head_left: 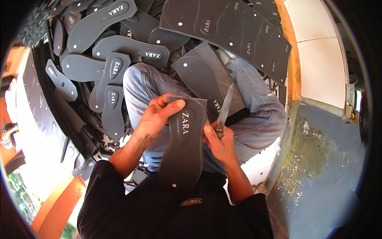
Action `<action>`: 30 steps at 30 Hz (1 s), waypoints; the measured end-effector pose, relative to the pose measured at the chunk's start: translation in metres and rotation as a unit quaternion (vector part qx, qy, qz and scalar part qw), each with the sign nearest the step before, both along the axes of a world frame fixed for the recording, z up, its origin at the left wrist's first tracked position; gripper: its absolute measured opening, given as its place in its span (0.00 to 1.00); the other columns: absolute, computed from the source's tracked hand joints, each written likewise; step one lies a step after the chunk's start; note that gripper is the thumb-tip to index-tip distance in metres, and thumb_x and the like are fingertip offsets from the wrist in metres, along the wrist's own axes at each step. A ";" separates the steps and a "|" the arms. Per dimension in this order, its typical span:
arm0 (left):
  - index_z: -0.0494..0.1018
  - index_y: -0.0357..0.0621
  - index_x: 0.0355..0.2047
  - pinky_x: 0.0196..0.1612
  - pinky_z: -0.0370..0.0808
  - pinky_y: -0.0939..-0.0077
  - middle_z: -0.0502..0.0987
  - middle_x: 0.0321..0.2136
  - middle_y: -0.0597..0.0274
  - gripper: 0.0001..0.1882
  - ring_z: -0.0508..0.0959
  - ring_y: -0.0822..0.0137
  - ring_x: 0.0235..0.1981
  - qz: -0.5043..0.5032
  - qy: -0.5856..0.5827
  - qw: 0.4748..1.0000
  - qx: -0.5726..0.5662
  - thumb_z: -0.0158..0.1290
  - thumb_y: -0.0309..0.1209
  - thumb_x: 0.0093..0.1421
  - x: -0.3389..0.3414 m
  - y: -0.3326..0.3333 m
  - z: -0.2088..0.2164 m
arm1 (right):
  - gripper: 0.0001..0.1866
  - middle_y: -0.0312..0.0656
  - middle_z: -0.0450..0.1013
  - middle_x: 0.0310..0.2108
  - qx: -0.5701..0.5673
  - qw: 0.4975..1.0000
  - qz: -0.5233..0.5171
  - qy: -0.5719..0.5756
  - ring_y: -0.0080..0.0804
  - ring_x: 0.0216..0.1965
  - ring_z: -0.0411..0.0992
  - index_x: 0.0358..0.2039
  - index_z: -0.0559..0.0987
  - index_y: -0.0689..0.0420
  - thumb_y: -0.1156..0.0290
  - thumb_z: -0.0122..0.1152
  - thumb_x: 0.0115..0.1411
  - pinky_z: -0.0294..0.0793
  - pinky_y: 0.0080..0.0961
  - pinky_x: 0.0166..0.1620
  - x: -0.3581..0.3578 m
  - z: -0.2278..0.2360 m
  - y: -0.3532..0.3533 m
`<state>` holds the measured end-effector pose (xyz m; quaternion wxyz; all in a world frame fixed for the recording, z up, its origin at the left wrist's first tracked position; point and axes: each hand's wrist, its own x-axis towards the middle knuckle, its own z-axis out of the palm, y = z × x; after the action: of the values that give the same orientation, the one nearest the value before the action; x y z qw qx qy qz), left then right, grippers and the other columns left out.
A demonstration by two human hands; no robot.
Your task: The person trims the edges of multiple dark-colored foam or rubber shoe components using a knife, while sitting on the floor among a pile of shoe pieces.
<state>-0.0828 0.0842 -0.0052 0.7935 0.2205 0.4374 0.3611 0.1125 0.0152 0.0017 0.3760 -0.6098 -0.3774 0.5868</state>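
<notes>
My left hand [154, 118] grips the top left corner of a dark grey sandal sole [181, 155], its thumb lying flat on the face. The sole hangs down in front of my shirt, with pale lettering near its squared upper end and a small white dot near its rounded lower end. A knife [226, 105] with a worn grey blade pointing up is in my right hand [220, 142]. The fingers of that hand also touch the sole's right edge, and they hide most of the knife's handle. A rectangular piece of sole sheet [209, 65] rests across my lap.
Several cut soles [101, 28] lie heaped beyond my left knee. A large uncut sheet [227, 30] with sole outlines slants across the far right. Thin dark offcuts lie among the pile. A yellowish ledge [294, 59] borders the grey floor [330, 143] on the right.
</notes>
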 end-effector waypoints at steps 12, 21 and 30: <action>0.73 0.38 0.33 0.27 0.69 0.86 0.76 0.24 0.66 0.13 0.73 0.79 0.24 -0.064 0.066 0.995 0.040 0.54 0.36 0.60 0.005 -0.005 0.001 | 0.16 0.50 0.66 0.11 0.014 0.947 0.133 -0.294 0.52 0.17 0.69 0.19 0.72 0.62 0.63 0.59 0.56 0.65 0.38 0.21 0.032 -0.018 -0.026; 0.75 0.38 0.34 0.20 0.64 0.86 0.74 0.20 0.69 0.16 0.69 0.82 0.18 -0.097 0.088 0.990 0.051 0.57 0.40 0.57 0.011 -0.006 0.008 | 0.12 0.41 0.68 0.12 0.035 0.989 0.109 -0.091 0.32 0.12 0.65 0.21 0.74 0.61 0.67 0.59 0.56 0.61 0.26 0.18 0.026 -0.008 0.059; 0.71 0.38 0.35 0.21 0.75 0.78 0.76 0.23 0.59 0.11 0.76 0.69 0.19 0.124 -0.167 0.978 -0.017 0.49 0.35 0.62 0.041 0.010 -0.020 | 0.10 0.28 0.61 0.12 0.026 0.966 -0.212 0.148 0.14 0.12 0.58 0.24 0.75 0.59 0.66 0.61 0.57 0.54 0.16 0.15 0.048 0.023 0.067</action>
<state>-0.0419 0.0938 -0.0249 0.8079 0.0872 0.3289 0.4811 0.1602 0.0822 0.0251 0.5590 -0.5720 -0.1946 0.5678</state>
